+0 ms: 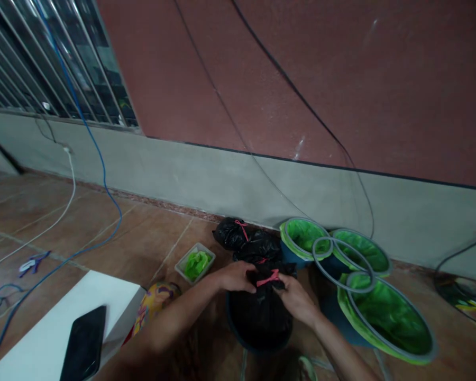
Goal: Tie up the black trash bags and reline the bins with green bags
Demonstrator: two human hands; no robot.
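Note:
A black garbage bag [264, 312] sits in a round dark bin [238, 341] in front of me. Red string [270, 277] is wrapped about its gathered neck. My left hand [240, 276] grips the bag's neck from the left, with the fingers curled into the black plastic. From the other side my right hand [295, 296] pinches the bag just beside the string's right end; part of its grip is hidden. Behind the bin, against the wall, lie more black bags, one of them a bundle [230, 234] tied with red string.
Several blue bins with green liners stand at right, including a near one [392, 317]; loose grey rings [321, 256] rest on them. A small tray [200, 278] holds green bags. At left are a white box [119, 291], a phone [83, 344] and a blue cable [117, 211].

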